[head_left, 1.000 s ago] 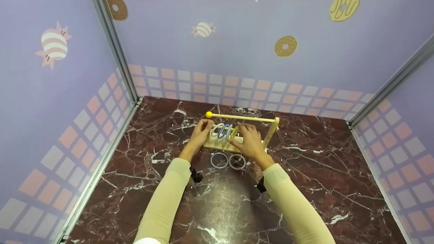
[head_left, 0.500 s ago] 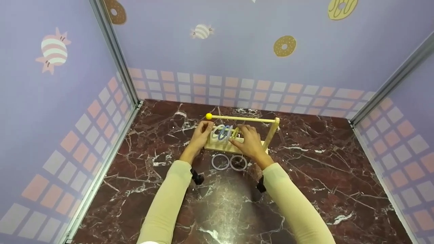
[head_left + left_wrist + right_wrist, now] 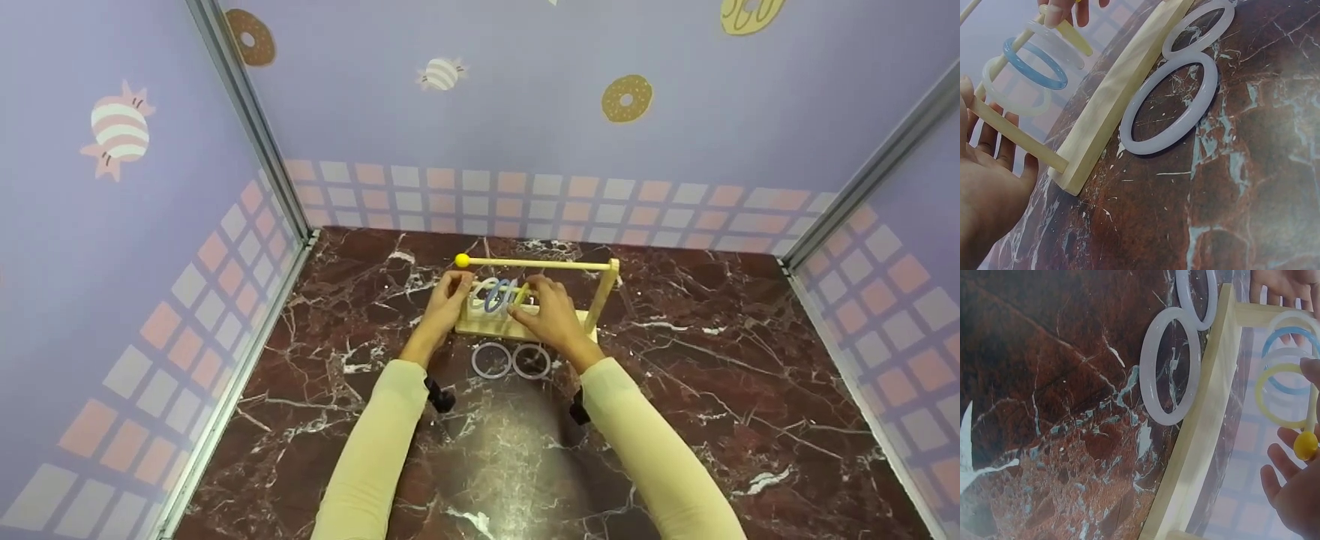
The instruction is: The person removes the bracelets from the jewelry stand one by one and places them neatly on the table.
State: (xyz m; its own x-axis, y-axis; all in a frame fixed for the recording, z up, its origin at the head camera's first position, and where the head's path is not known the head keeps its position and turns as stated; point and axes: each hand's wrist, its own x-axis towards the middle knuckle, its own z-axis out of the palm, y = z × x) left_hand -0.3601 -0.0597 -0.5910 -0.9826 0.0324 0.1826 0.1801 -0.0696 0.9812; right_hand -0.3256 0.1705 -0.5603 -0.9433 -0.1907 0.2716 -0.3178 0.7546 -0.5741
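Note:
A wooden bangle stand (image 3: 487,327) stands on the marble-patterned surface. My left hand (image 3: 442,304) holds the top of its left upright (image 3: 1016,135), thumb on the near side and fingers behind. On the lower rod hang a whitish bangle (image 3: 1030,112), a blue bangle (image 3: 1060,83), a pale lavender bangle (image 3: 1077,61) and a yellow bangle (image 3: 1259,395). Near the rod's yellow ball end (image 3: 1305,445), my right hand (image 3: 553,311) pinches the yellow bangle between thumb and fingertips, other fingers spread below. In the head view this hand partly hides the bangle.
Two lavender bangles lie flat in front of the base, the left bangle (image 3: 491,376) beside the right bangle (image 3: 532,377). Above the hands runs the stand's upper rod (image 3: 540,263), tipped with a yellow ball (image 3: 463,260). Patterned panels (image 3: 525,112) enclose the back and sides.
Both hands stay at the stand, the right still at the yellow bangle. The whole scene sits slightly lower in the head view; the hanging bangles have shifted only a little.

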